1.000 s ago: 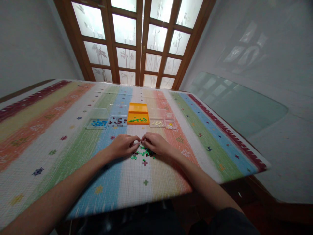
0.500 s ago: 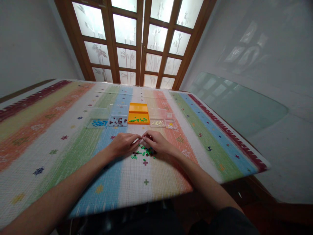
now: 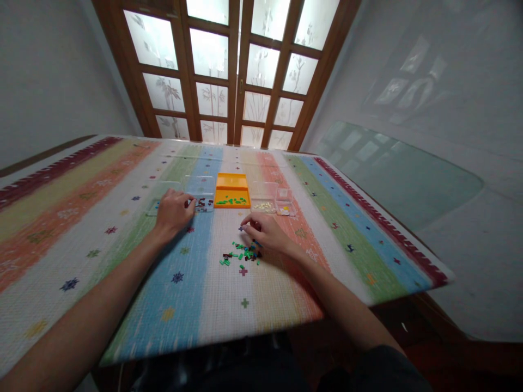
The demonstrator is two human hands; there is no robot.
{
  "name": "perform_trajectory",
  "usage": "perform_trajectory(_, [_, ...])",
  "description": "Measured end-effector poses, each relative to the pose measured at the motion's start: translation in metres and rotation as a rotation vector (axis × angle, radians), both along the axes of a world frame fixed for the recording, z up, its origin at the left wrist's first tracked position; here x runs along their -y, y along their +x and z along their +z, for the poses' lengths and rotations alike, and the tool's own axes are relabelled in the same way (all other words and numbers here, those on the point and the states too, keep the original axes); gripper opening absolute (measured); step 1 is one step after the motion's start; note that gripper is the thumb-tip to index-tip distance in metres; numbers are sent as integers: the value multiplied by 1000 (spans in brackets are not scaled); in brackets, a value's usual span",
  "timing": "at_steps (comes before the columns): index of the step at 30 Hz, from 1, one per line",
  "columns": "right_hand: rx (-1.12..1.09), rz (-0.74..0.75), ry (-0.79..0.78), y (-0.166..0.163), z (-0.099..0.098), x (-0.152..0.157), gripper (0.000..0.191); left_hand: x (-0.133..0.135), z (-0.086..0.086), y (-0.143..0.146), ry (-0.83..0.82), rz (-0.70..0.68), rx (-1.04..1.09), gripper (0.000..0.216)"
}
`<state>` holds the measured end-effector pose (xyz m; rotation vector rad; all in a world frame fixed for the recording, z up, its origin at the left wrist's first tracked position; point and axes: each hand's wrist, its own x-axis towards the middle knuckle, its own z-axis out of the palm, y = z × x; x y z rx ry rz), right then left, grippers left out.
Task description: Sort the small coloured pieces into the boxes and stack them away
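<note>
My left hand (image 3: 172, 213) is over the two clear boxes on the left, its thumb and forefinger pressed together at the edge of the clear box with dark red pieces (image 3: 203, 202). Whatever is in that pinch is too small to make out. It covers most of the clear box of blue pieces (image 3: 152, 208). Closer to me, my right hand (image 3: 263, 231) is held with thumb and fingertips together; what they hold, if anything, cannot be told. Beside and below it lies a loose pile of small green, dark red and blue building pieces (image 3: 242, 253) on the cloth.
An open orange box (image 3: 232, 205) with green pieces stands mid-row. To its right are a clear box of pale yellow pieces (image 3: 263, 207) and a smaller clear box (image 3: 286, 209) with a few yellow ones. A striped tablecloth (image 3: 229, 310) covers the table.
My left hand has parted from the right and moved left and away from me to the clear boxes. The right hand stays near the pile, more of which now shows.
</note>
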<state>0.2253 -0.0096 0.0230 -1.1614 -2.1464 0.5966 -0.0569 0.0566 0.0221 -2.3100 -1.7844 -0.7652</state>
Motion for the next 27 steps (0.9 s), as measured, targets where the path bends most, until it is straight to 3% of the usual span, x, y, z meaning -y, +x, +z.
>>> perform_trajectory(7, [42, 11, 12, 1, 1, 0, 12, -7, 0, 6, -50, 123, -79, 35])
perform_trajectory(11, [60, 14, 48, 2, 0, -1, 13, -9, 0, 4, -60, 95, -85, 32])
perform_trajectory(16, [66, -4, 87, 9, 0, -5, 13, 0, 7, -9, 161, 23, -1, 32])
perform_trajectory(18, [80, -28, 99, 15, 1, -8, 13, 7, 9, -10, 215, -68, 44, 32])
perform_trajectory(20, [103, -42, 96, 21, 1, -11, 12, 14, 9, -7, 171, -232, 89, 31])
perform_trajectory(23, [140, -47, 80, 27, 0, -14, 13, 25, 4, 8, -34, -505, 130, 26])
perform_trajectory(27, [180, -56, 74, 27, -4, -15, 13, 43, 2, 31, -352, -724, 128, 24])
